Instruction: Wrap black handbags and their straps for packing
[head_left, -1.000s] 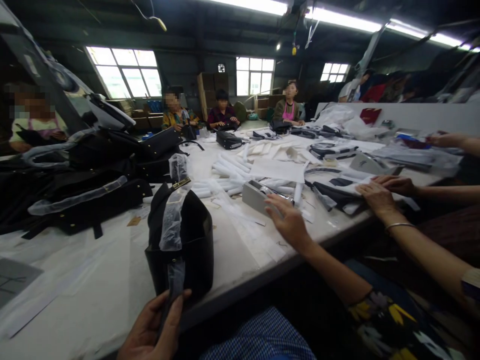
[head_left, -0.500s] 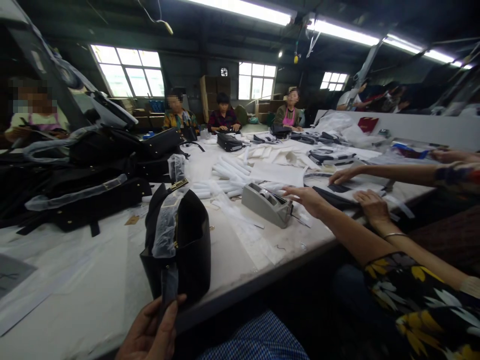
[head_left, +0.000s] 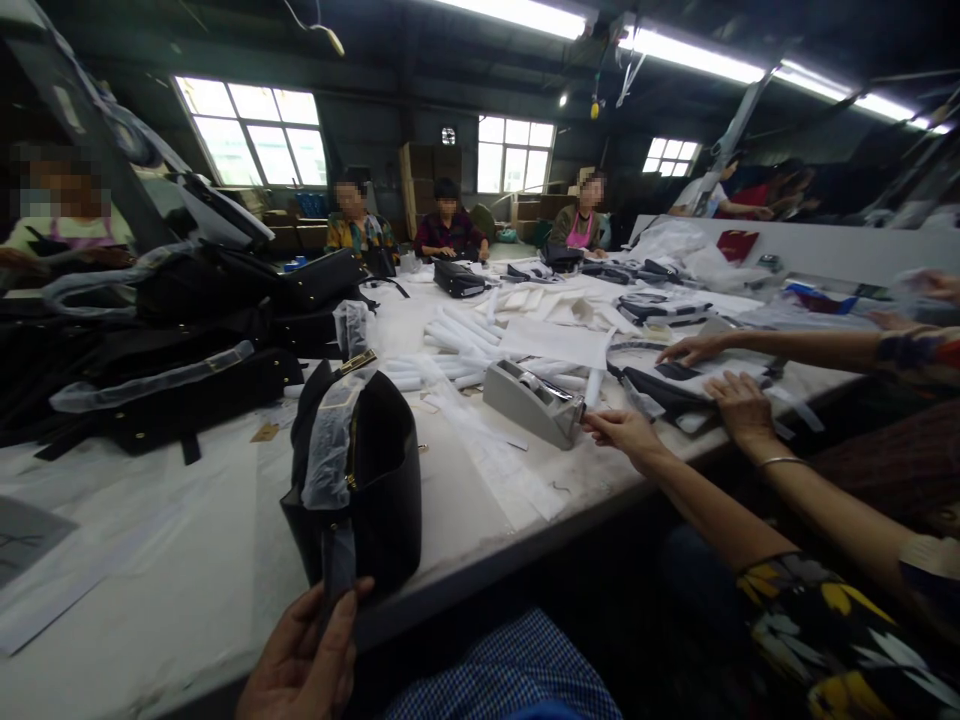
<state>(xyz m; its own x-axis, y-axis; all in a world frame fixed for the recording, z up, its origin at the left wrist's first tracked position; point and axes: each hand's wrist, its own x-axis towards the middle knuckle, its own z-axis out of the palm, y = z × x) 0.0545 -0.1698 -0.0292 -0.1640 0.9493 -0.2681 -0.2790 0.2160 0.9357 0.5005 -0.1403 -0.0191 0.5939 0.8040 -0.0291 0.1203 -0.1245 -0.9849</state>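
My left hand point(head_left: 307, 650) pinches the dark strap end, wrapped in clear film, that hangs from the near side of a black bag point(head_left: 386, 490). The bag stands upright at the table's front edge, its top open and a gold zip showing. White translucent wrapping point(head_left: 330, 450) covers its handle, and a gold clasp point(head_left: 358, 362) sticks up behind. My right hand is out of the frame. Right of the bag stands a grey tape dispenser point(head_left: 529, 405), where a co-worker's hand point(head_left: 626, 435) touches the cutting end.
Black bags point(head_left: 202, 395) are piled on the left. White rolls point(head_left: 461, 345) and clear plastic strips point(head_left: 480, 420) lie behind the dispenser. Other people's hands rest on a flat bag point(head_left: 667, 390) at the right. More people sit across the table point(head_left: 450, 530).
The co-worker's fingers have moved down and closed at the dispenser's end. My left hand still pinches the strap, and the bag stands in the same place.
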